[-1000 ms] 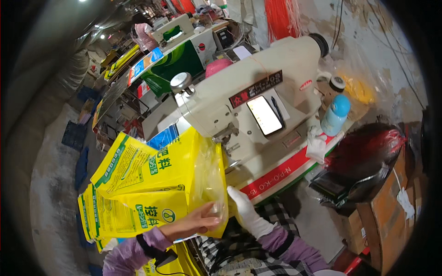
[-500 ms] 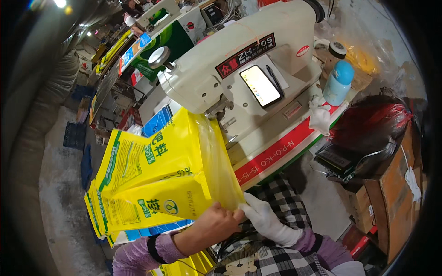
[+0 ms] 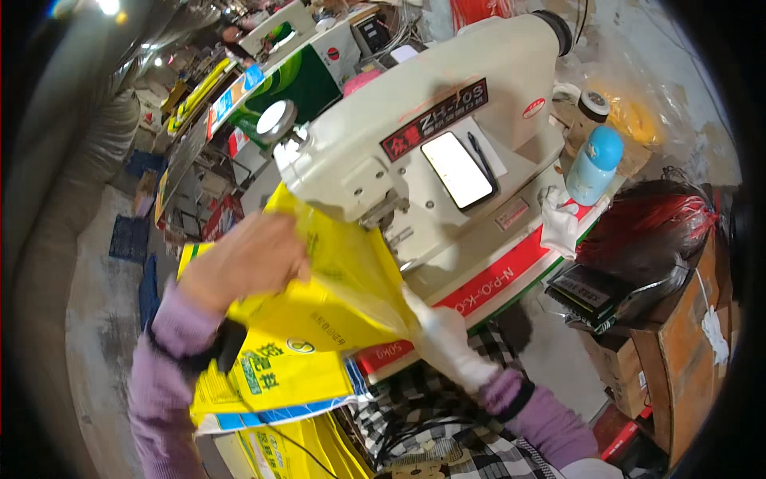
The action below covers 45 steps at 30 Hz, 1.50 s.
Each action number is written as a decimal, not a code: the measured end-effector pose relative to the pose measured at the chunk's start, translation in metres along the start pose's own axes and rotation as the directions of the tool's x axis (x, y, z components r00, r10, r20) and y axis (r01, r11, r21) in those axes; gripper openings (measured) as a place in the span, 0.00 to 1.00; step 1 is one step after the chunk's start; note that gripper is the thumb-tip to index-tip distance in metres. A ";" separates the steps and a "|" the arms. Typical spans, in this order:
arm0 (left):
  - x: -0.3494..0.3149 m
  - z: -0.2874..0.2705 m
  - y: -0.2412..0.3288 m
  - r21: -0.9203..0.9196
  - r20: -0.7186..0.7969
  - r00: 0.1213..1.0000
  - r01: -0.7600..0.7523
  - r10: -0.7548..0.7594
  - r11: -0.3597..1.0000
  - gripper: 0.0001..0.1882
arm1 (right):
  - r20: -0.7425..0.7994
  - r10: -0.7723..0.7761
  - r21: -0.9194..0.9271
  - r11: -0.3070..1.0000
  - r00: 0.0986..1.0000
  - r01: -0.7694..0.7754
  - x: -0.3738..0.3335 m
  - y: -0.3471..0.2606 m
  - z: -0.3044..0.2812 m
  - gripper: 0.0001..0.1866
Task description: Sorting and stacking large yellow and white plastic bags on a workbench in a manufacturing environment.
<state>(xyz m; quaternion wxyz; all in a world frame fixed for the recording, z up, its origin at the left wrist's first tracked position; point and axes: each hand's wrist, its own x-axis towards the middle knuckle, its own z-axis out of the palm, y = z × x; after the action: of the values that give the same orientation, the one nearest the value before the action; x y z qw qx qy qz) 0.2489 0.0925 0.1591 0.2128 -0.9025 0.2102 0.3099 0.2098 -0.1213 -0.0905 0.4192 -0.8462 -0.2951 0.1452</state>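
Note:
A yellow printed plastic bag lies slanted in front of a cream sewing machine, its upper corner close beside the machine's needle and presser area. My left hand, bare and slightly blurred, is curled closed on the bag's upper left part. The fingertips are partly hidden. My right hand, in a white glove, grips the bag's edge at the right, below the presser area. More yellow bags are stacked below, near my lap.
A lit phone and a pen rest on the machine bed. To the right stand a blue bottle, a crumpled white glove and a cardboard box. Blue crates are on the floor at left.
My left hand has moved up and left from beside the right hand to the bag's upper left. The bag's left part has folded down and shifted. My right hand keeps the right edge.

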 end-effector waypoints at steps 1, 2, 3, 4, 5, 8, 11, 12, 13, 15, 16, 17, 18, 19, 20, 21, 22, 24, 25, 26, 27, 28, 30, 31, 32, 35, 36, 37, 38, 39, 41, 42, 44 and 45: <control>-0.006 0.024 0.020 -0.103 -0.201 0.977 -0.098 0.076 0.990 0.09 | -0.210 -0.264 -0.032 0.964 0.941 0.263 0.021 0.023 0.013 0.28; -0.013 0.055 0.049 -0.190 -0.402 0.906 -0.225 0.133 0.956 0.13 | -0.386 -0.495 -0.126 0.864 0.778 0.487 0.038 0.047 0.021 0.27; -0.014 0.050 0.096 -0.338 -0.608 0.754 -0.527 0.246 0.780 0.12 | -0.313 -0.547 -0.192 0.837 0.776 0.512 0.055 0.039 0.010 0.16; -0.018 0.122 0.156 -0.740 -0.498 0.856 -0.503 0.139 0.447 0.04 | -0.075 -0.332 -0.285 0.911 0.940 0.299 0.076 -0.015 0.006 0.04; 0.020 0.164 0.238 0.000 -0.383 0.859 -0.367 0.339 0.930 0.05 | -0.206 -0.379 -0.355 0.888 0.902 0.292 0.083 -0.010 0.031 0.03; 0.063 0.112 0.192 -0.111 -0.294 0.928 -0.272 0.229 0.956 0.13 | -0.087 -0.041 -0.650 0.759 0.995 -0.025 0.101 0.035 0.075 0.12; 0.014 0.042 0.090 -0.280 -0.278 0.960 -0.038 -0.043 0.959 0.18 | -0.095 -0.214 -0.163 0.967 0.972 0.197 0.058 0.026 0.038 0.35; 0.001 0.056 0.082 -0.291 -0.261 0.962 -0.002 -0.078 0.957 0.18 | 0.215 0.084 -0.115 0.992 0.973 -0.060 0.052 -0.021 0.003 0.30; -0.001 0.067 0.077 -0.278 -0.466 0.881 -0.235 0.083 0.931 0.16 | 0.188 0.079 0.105 0.989 0.979 -0.101 0.043 -0.019 0.010 0.28; 0.005 0.102 0.095 -0.209 -0.457 0.843 -0.410 0.282 0.888 0.10 | 0.166 0.099 0.313 0.938 0.981 -0.148 0.019 -0.013 0.021 0.25; 0.005 0.110 0.127 -0.318 -0.429 0.860 -0.431 0.278 0.844 0.09 | 0.102 -0.069 0.526 0.850 0.992 0.005 0.011 -0.009 0.023 0.26; -0.002 0.118 0.160 -0.329 -0.404 0.909 -0.253 0.107 0.910 0.11 | -0.003 -0.223 0.703 0.693 0.975 0.161 0.006 -0.008 0.021 0.26; -0.009 0.116 0.166 -0.334 -0.400 0.912 -0.241 0.095 0.911 0.11 | 0.004 -0.233 0.706 0.689 0.972 0.162 0.004 -0.009 0.014 0.26; -0.013 0.114 0.170 -0.559 -0.427 0.898 -0.169 -0.107 0.811 0.14 | 0.031 -0.249 0.657 0.735 0.968 0.168 0.000 -0.010 0.002 0.24; -0.016 0.114 0.173 -0.751 -0.399 0.863 -0.114 -0.309 0.650 0.17 | 0.058 -0.266 0.606 0.776 0.962 0.178 -0.002 -0.011 -0.004 0.22; -0.019 0.127 0.170 -0.923 -0.248 0.906 -0.113 -0.344 0.368 0.11 | -0.095 -0.272 0.639 0.721 0.958 0.269 0.003 -0.003 0.010 0.24; -0.017 0.139 0.174 -0.927 -0.240 0.905 -0.106 -0.351 0.360 0.11 | 0.121 0.132 0.674 0.717 0.984 -0.179 0.008 -0.025 -0.001 0.30; -0.007 0.150 0.184 -0.834 0.023 0.886 -0.238 -0.462 -0.498 0.33 | -0.146 -0.030 0.329 0.941 0.989 0.077 0.027 0.003 0.023 0.36; -0.005 0.140 0.175 -0.747 0.124 0.946 -0.109 -0.298 -0.656 0.50 | -0.145 -0.028 0.331 0.941 0.989 0.075 0.034 -0.002 0.015 0.36; -0.005 0.139 0.170 -0.746 0.134 0.943 -0.106 -0.304 -0.657 0.50 | -0.046 0.041 0.362 0.932 0.998 -0.021 0.043 -0.014 0.009 0.36; -0.003 0.138 0.167 -0.807 0.128 0.958 -0.050 -0.257 -0.589 0.48 | 0.055 0.108 0.382 0.916 0.993 -0.120 0.048 -0.020 0.008 0.36; 0.000 0.134 0.165 -0.860 0.123 0.971 0.001 -0.205 -0.511 0.47 | 0.057 0.105 0.385 0.915 0.993 -0.119 0.046 -0.019 0.008 0.36; 0.005 0.126 0.158 -0.856 0.167 0.958 0.023 -0.234 -0.516 0.34 | 0.073 0.078 0.597 0.795 0.994 -0.106 0.042 -0.008 0.011 0.30; 0.014 0.128 0.149 -0.965 -0.220 0.929 -0.253 -0.296 -0.077 0.26 | 0.064 0.084 0.593 0.798 0.994 -0.105 0.037 0.004 0.015 0.30; 0.020 0.127 0.139 -0.797 -0.568 0.802 -0.478 -0.188 0.370 0.19 | 0.101 0.086 0.796 0.590 0.991 -0.133 0.028 0.017 0.031 0.28; 0.038 0.070 0.108 0.011 -0.783 0.615 -0.138 0.095 0.990 0.04 | 0.295 0.041 0.925 0.237 0.955 -0.296 -0.009 0.018 0.039 0.26; 0.053 0.066 0.105 0.002 -0.784 0.614 -0.142 0.090 0.990 0.04 | 0.433 -0.028 0.895 0.137 0.901 -0.425 -0.025 0.010 0.036 0.26; 0.079 0.046 0.111 0.098 -0.793 0.581 -0.173 0.182 0.980 0.03 | 0.373 0.072 0.913 0.149 0.925 -0.379 -0.050 0.006 0.017 0.25; 0.087 0.058 0.108 0.173 -0.749 0.622 -0.146 0.226 0.974 0.05 | 0.360 0.092 0.922 0.117 0.928 -0.369 -0.060 -0.006 0.032 0.25; 0.086 0.083 0.118 0.034 -0.687 0.694 -0.269 0.218 0.963 0.06 | 0.229 0.152 0.951 0.174 0.961 -0.254 -0.066 -0.023 0.034 0.23; 0.040 0.099 0.144 -0.105 -0.420 0.882 -0.280 0.212 0.954 0.12 | 0.313 0.108 0.861 0.388 0.944 -0.330 -0.066 -0.030 0.001 0.23; 0.020 0.102 0.151 -0.165 -0.351 0.921 -0.242 0.172 0.956 0.11 | 0.374 0.083 0.728 0.591 0.924 -0.348 -0.064 -0.032 -0.016 0.22; 0.010 0.112 0.174 -0.218 -0.312 0.936 -0.238 0.163 0.946 0.11 | 0.531 0.180 0.639 0.556 0.828 -0.531 -0.074 -0.031 -0.044 0.22; 0.008 0.129 0.186 -0.231 -0.382 0.923 -0.142 0.044 0.963 0.10 | 0.546 0.147 0.614 0.599 0.825 -0.514 -0.073 -0.027 -0.043 0.21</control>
<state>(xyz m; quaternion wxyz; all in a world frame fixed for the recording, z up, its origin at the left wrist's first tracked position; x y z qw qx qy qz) 0.0988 0.0041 0.0145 0.0364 -0.9535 0.2482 0.1669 0.1633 -0.1806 -0.0427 0.6109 -0.5856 -0.1298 0.5167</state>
